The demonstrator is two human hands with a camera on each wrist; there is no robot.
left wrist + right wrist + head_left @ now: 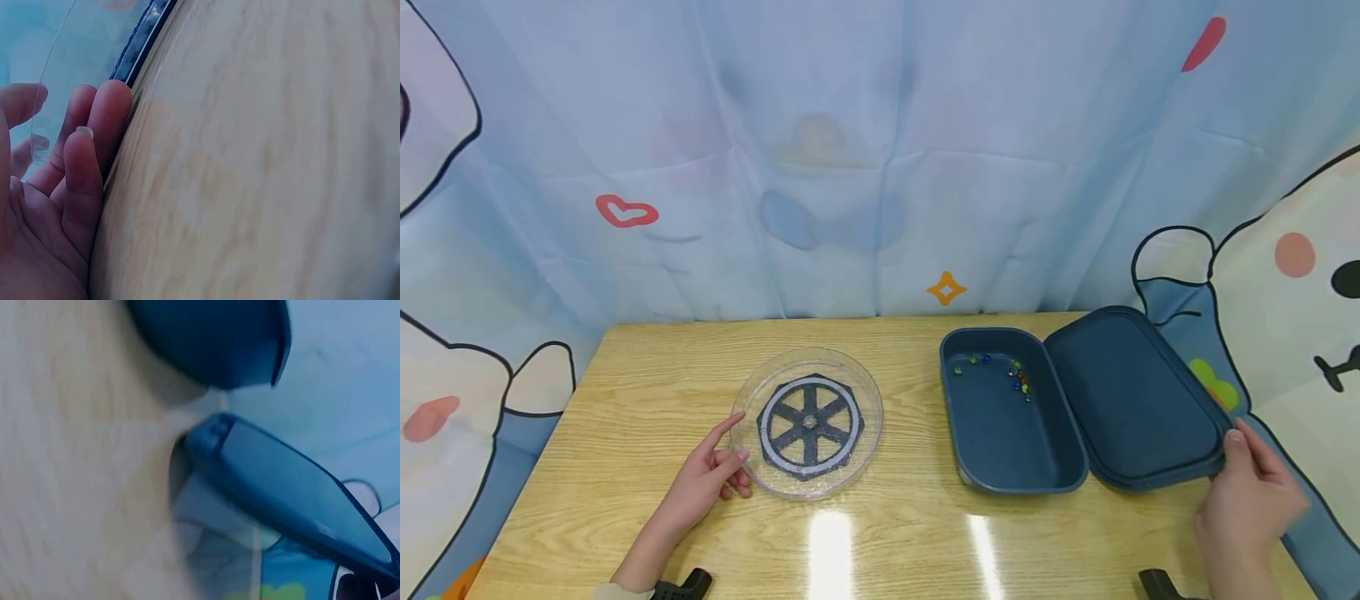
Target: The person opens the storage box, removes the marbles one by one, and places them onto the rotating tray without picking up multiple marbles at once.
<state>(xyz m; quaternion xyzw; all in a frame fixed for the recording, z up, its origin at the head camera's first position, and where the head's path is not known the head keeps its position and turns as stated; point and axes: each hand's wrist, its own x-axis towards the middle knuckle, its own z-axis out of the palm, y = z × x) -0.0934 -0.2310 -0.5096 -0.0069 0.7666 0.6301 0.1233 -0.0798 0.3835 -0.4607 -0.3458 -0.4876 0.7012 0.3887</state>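
Note:
A round clear plastic dish point(867, 467) stands on the left of the wooden table, with a dark six-spoked wheel pattern and a pale ring point(810, 422) visible through it. At its left rim, my left hand point(703, 479) rests with index finger stretched along the edge and thumb beside it. The left wrist view shows these fingers point(109, 112) relaxed at the clear wall. My right hand point(1251, 492) pinches the near right corner of a dark blue lid point(1138, 400), held tilted beside a matching open box point(1000, 450). Several small coloured marbles point(1022, 382) lie inside the box.
A light wooden table point(902, 542) carries everything. Behind it and at both sides hangs a pale blue curtain point(850, 250) with cartoon prints. The lid reaches over the table's right edge, close to the curtain.

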